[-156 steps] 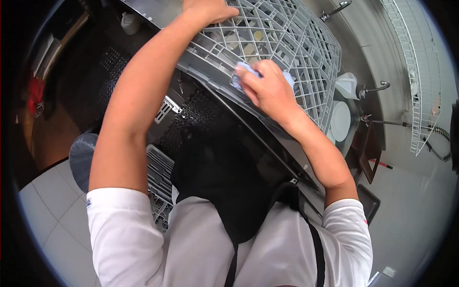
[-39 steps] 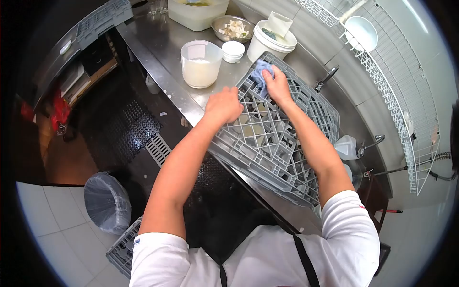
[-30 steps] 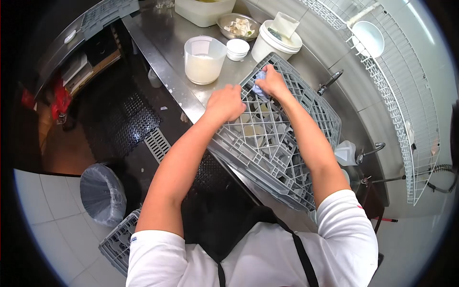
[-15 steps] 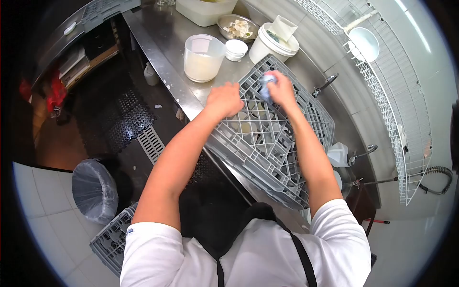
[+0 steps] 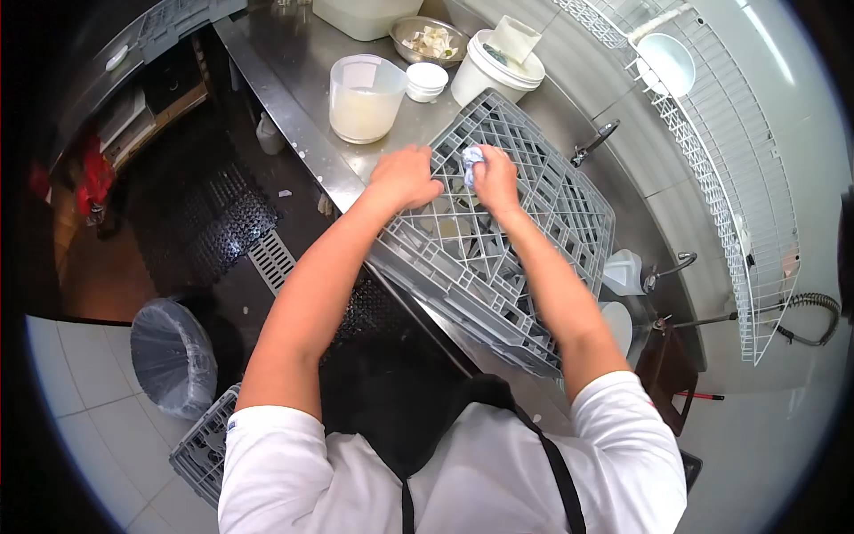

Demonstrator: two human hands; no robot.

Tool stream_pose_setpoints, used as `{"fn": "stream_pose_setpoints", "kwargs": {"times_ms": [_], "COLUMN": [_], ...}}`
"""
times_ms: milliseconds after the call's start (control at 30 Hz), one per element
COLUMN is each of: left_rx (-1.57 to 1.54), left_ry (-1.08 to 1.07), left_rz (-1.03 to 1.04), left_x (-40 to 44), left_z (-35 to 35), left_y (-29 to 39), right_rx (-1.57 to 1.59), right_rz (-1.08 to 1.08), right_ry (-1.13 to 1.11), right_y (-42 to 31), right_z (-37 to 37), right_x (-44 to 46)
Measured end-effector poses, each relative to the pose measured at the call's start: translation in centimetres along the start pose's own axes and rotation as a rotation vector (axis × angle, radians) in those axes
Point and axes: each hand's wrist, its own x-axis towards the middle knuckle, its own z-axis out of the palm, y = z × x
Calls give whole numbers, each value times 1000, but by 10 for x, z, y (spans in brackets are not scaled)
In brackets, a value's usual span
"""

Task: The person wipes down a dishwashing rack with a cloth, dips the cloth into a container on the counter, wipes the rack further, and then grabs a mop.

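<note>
Cloth (image 5: pixel 472 165) apparently nearer the left hand (image 5: pixel 406 177)

My desk (image 5: pixel 307 111) is smooth metal with a soft shine, and the bowl (image 5: pixel 411 31) is polished metal too. The rack (image 5: pixel 534 200) looks like matt grey plastic, openwork on top. I see crumpled cloth (image 5: pixel 471 165), soft and dull; a smooth, translucent plastic jug (image 5: pixel 365 102); a white plastic bucket (image 5: pixel 494 76) with a slight sheen; glossy wall tiles (image 5: pixel 640 160); and a rough, wet-looking black mat (image 5: pixel 227 209).
</note>
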Motion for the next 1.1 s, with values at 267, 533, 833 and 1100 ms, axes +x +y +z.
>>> {"fn": "stream_pose_setpoints", "kwargs": {"times_ms": [267, 533, 833, 1100], "left_rx": [119, 42, -45, -167], "left_ry": [16, 297, 312, 274], "left_rz": [-184, -303, -357, -416], "left_x": [-45, -102, -98, -83], "left_z": [-22, 6, 9, 3], "left_y": [21, 25, 10, 8], "right_rx": [452, 204, 19, 334], "right_rz": [-113, -153, -45, -20], "right_ry": [-209, -360, -389, -215], "right_y": [-17, -34, -22, -77], "right_z": [11, 37, 36, 0], "right_x": [21, 45, 64, 4]}}
